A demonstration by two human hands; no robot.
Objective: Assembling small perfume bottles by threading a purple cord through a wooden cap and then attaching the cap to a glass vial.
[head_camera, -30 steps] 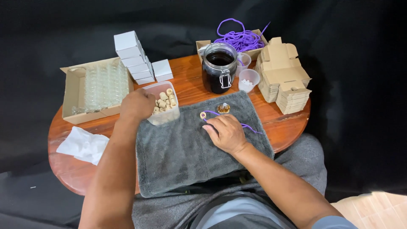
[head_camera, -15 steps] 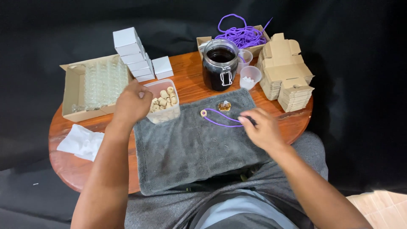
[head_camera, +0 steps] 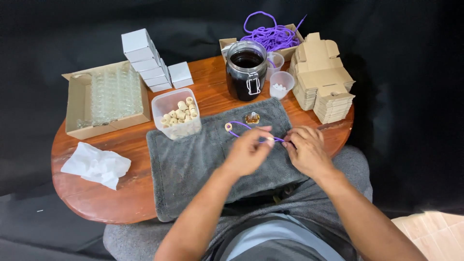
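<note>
Purple cord (head_camera: 241, 129): one thin length, lying in a loop on the grey towel (head_camera: 193, 164), a small cork ring (head_camera: 228, 127) at its far left end. Its near end runs between both hands.

Left hand (head_camera: 247, 151): over the towel's middle, thumb and forefinger pinched shut on the cord; the grip is narrow and closed.

Right hand (head_camera: 307, 150): just beside the left, fingertips curled together on the same cord end; grip closed, though the exact contact point is hidden by the fingers.

Small amber bottle (head_camera: 252, 117): upright on the towel, just beyond the cord loop.

Clear plastic tub (head_camera: 175, 116): holds cork stoppers, at the towel's far left corner.

Glass jar (head_camera: 246, 70): dark liquid, wire clasp, lid open, behind the towel.

Two small plastic cups (head_camera: 281, 84): beside the jar on its right.

Stack of flat brown cartons (head_camera: 323, 77): right edge of the round wooden tabletop (head_camera: 121, 193).

Box with purple cord coil (head_camera: 273, 36): far edge.

White small boxes (head_camera: 145, 60): stacked, left of the jar.

Open cardboard box of clear glass bottles (head_camera: 107, 96): far left.

Crumpled white tissue (head_camera: 95, 164): near left.
</note>
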